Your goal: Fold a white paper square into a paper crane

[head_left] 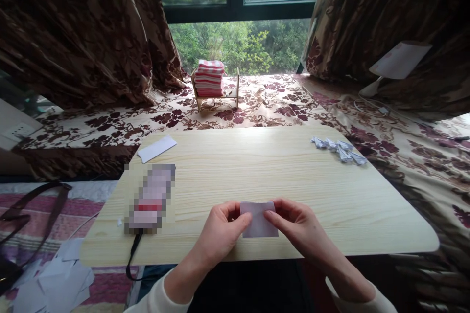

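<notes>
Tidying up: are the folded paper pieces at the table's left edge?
No, the folded paper pieces lie near the table's far right corner.

Bare left hand (220, 232), bare right hand (299, 227); off-white long sleeves (156, 298), cuffs ending above wrists.

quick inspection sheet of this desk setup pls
surface: light wooden tabletop, rounded corners, no spills seen
job's things: small pale paper rectangle, near the front edge
clutter: white paper strip far left; folded white paper shapes far right
hands: left hand and right hand both pinch the paper rectangle
cables: black cord hangs off the near-left edge; white cable on the cloth at right
surroundings: brown floral curtains, window with trees, small wooden rack
</notes>
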The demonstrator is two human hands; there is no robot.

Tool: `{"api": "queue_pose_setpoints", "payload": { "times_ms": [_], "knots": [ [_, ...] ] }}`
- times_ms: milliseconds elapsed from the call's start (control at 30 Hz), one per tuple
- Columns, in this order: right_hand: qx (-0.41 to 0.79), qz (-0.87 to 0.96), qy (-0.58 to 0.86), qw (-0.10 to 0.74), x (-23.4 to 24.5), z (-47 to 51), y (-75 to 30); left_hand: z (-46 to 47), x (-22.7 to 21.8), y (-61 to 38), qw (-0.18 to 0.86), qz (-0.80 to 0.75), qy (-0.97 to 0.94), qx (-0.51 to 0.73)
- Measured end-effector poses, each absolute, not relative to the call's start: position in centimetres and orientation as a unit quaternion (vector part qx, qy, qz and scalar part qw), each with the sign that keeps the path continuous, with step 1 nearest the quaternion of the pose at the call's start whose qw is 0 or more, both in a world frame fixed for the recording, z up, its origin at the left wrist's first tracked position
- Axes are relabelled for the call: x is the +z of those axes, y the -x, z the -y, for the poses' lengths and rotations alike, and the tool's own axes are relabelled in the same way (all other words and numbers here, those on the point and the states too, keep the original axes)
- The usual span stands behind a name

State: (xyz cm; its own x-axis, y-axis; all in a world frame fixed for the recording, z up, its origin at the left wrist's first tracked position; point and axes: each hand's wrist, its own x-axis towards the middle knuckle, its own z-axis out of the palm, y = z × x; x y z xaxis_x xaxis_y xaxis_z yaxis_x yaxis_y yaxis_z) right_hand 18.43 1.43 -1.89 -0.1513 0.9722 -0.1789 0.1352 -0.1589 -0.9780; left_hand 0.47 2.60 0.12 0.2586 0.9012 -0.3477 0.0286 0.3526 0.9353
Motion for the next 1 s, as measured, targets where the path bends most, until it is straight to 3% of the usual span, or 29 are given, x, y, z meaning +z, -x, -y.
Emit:
{"api": "queue_pose_setpoints", "payload": {
  "times_ms": [167,367,533,667,767,1000],
  "knots": [
    [0.516,0.534,0.527,0.414,-2.7,-1.2,-18.6,-2.8,-0.3,-0.3,0.644,-0.515,-0.449,0.344],
    [0.276,0.691,0.505,0.437,-3.3,0.1,-19.6,-2.8,-0.6,-0.1,0.666,-0.530,-0.372,0.371],
    [0.237,0.736,0.466,0.430,-3.8,1.0,-19.1,-2.6,-0.9,-0.2,0.649,-0.536,-0.413,0.347],
    [0.226,0.718,0.485,0.446,-4.6,1.5,-18.7,-1.2,-1.5,0.8,0.440,-0.574,-0.576,0.381],
    [0.228,0.726,0.479,0.437,-5.4,1.9,-18.6,0.3,-2.1,1.6,0.264,-0.485,-0.754,0.355],
    [0.174,0.764,0.496,0.375,-6.0,2.8,-18.7,1.1,-3.9,1.2,0.150,-0.442,-0.825,0.319]
  ]
}}
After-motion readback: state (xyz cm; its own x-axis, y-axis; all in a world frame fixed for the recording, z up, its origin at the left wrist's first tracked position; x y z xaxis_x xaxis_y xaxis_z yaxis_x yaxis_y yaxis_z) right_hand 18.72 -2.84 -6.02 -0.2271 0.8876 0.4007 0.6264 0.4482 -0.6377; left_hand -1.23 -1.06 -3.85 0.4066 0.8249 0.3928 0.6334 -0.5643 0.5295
